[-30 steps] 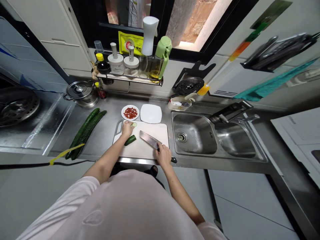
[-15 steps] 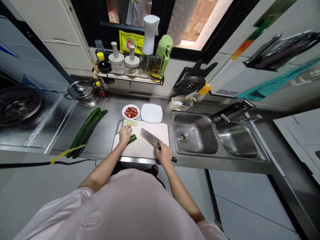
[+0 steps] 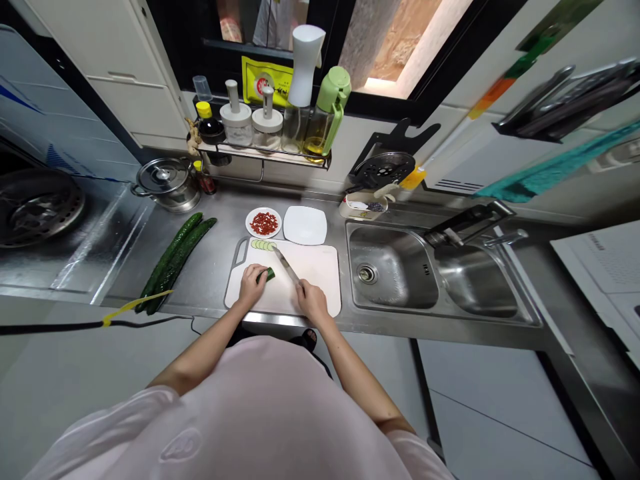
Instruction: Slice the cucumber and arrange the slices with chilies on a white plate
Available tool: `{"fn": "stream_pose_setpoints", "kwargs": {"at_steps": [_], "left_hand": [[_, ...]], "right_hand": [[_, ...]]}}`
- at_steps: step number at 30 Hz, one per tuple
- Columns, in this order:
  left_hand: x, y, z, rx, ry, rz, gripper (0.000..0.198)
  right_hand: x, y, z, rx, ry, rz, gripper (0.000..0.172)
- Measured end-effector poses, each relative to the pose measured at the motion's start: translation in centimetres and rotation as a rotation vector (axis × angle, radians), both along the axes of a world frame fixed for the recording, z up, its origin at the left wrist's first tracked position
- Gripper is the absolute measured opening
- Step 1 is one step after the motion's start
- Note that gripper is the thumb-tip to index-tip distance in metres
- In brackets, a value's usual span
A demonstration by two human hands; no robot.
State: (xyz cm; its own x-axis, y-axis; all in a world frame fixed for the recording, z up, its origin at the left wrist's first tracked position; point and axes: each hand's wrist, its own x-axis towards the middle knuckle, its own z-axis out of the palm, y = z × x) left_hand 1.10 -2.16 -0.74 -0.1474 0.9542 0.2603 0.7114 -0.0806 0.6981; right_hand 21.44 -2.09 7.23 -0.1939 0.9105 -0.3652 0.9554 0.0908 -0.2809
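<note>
On the white cutting board [image 3: 315, 273] my left hand [image 3: 253, 283] is curled over a short green cucumber piece [image 3: 271, 273], holding it down. My right hand [image 3: 311, 300] grips the handle of a cleaver [image 3: 286, 263], whose blade stands edge-down right beside the cucumber's cut end. Several pale cucumber slices [image 3: 263, 245] lie in a row at the board's far left corner.
Two whole cucumbers [image 3: 175, 260] lie on the steel counter to the left, near a lidded pot [image 3: 165, 183]. Behind the board stand a plate of red chillies [image 3: 263, 223] and an empty white plate [image 3: 305, 225]. A double sink [image 3: 430, 277] is on the right; a condiment shelf [image 3: 265, 150] hangs above.
My left hand came back from the slices at the board's far corner and closed over the cucumber piece. My right hand swung the cleaver left, turning the blade on edge against the cucumber.
</note>
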Motion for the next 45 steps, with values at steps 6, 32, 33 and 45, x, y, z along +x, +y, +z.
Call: {"fn": "stream_pose_setpoints", "kwargs": {"at_steps": [6,32,33,45], "left_hand": [[0.2,0.0,-0.6,0.062,0.0,-0.046,0.02],[0.4,0.0,-1.4,0.055,0.033,-0.074,0.025],[0.4,0.0,-1.4,0.052,0.032,-0.074,0.025],[0.3,0.0,-1.4,0.072,0.03,-0.086,0.024]], "right_hand": [[-1.3,0.4,0.0,0.011,-0.029,0.086,0.034],[-3.4,0.1,0.2,-0.024,-0.063,0.146,0.025],[-3.4,0.1,0.3,-0.028,-0.064,0.147,0.024],[-2.8,-0.4,0.1,-0.067,-0.049,0.18,0.023]]}}
